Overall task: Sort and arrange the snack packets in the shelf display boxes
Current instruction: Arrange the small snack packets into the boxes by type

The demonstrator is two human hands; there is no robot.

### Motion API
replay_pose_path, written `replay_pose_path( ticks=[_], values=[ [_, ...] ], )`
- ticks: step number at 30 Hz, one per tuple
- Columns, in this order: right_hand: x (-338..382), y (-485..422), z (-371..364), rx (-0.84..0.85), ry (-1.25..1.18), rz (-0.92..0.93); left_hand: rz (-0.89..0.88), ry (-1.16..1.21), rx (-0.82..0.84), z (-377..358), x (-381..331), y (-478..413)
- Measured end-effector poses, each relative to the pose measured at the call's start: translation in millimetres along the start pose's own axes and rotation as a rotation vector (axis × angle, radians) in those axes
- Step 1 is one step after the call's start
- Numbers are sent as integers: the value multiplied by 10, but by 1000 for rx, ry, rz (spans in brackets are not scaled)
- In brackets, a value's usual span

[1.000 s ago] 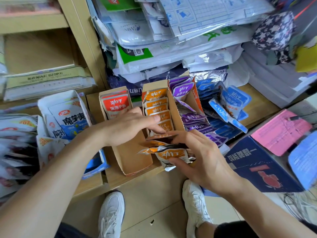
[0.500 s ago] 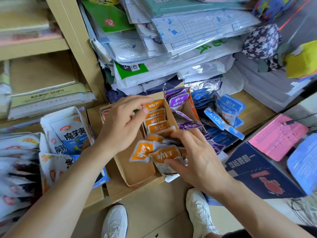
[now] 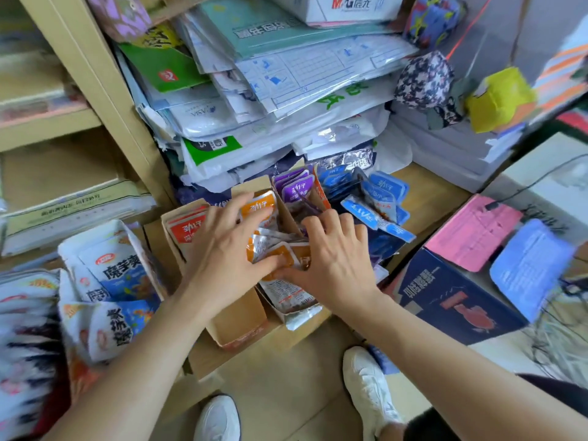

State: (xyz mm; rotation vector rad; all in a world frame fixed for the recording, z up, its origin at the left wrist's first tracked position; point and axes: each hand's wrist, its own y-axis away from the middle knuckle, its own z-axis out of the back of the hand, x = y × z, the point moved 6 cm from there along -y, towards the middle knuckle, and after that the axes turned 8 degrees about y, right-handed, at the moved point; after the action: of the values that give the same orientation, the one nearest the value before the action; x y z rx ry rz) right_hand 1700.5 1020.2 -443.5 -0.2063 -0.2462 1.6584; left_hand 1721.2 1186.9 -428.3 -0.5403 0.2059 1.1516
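Both hands meet over the middle cardboard display box point(image 3: 288, 218) on a low wooden shelf board point(image 3: 429, 192). The left hand point(image 3: 222, 249) lies with fingers straight and spread, pressing on the upright orange snack packets point(image 3: 259, 206) at the back of the box, its thumb against the bunch in front. The right hand point(image 3: 334, 259) grasps that bunch of orange packets point(image 3: 280, 254), fingers curled over its far side by the box wall and thumb at its near edge, so the bunch sits low in the middle box between the two hands.

Just left stands another open box point(image 3: 238, 326) with red packets point(image 3: 187, 230) at its back and its front part bare cardboard. Right of the middle box, purple packets point(image 3: 296, 189) stand in a third box, and blue packets point(image 3: 375, 202) lie loose on the board beside it. White and blue snack bags point(image 3: 111, 265) crowd the shelf to the left.

Above the boxes rises a tilted stack of plastic-wrapped paper goods point(image 3: 286, 90), next to a beige shelf upright point(image 3: 105, 90). A navy carton point(image 3: 445, 297) carrying pink paper point(image 3: 471, 230) sits to the right. Below is a beige floor point(image 3: 286, 393) and two white shoes point(image 3: 369, 383).
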Motion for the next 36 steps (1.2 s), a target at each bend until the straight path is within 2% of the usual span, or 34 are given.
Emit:
replay_pose_path(
  ticks=[3, 5, 7, 9, 10, 12, 14, 15, 18, 21, 23, 26, 29, 32, 36],
  values=[
    [-17, 14, 107, -12, -115, 94, 57, -77, -10, -55, -8, -29],
    [-159, 75, 249, -84, -237, 112, 96, -131, -2, -66, -17, -28],
    [-461, 128, 417, -253, -304, 40, 104, -229, -8, -88, -78, -10],
    [-859, 115, 485, -326, -313, -96, 88, -282, -27, -115, -178, 5],
    [-1063, 69, 425, -280, -305, -162, 74, -285, -40, -127, -232, 5],
    [-1377, -35, 214, -47, -318, -236, 36, -236, -68, -147, -345, -17],
    [-1497, -94, 4, 141, -416, -206, -42, -127, -94, -187, -508, -43],
    [-1512, -112, -45, 168, -485, -194, -103, -59, -93, -220, -616, -53],
    [-1604, -196, -55, 46, -676, -304, -227, 167, 56, -407, -936, -38],
    [-1691, -264, -76, -44, -828, -423, -271, 75, 210, -670, -1108, 15],
    [-1736, -270, -112, -70, -866, -497, -271, 25, 200, -768, -1122, 6],
    [-1766, -256, -164, -77, -920, -557, -248, 140, 37, -695, -1056, -62],
    [-1674, -254, -134, -58, -848, -430, -211, 174, -76, -601, -987, -76],
    [-1528, -226, -102, 0, -696, -226, -178, 144, -104, -605, -952, -76],
    [-1484, -156, -164, 72, -593, -106, -142, 93, -147, -647, -891, -124]
  ],
)
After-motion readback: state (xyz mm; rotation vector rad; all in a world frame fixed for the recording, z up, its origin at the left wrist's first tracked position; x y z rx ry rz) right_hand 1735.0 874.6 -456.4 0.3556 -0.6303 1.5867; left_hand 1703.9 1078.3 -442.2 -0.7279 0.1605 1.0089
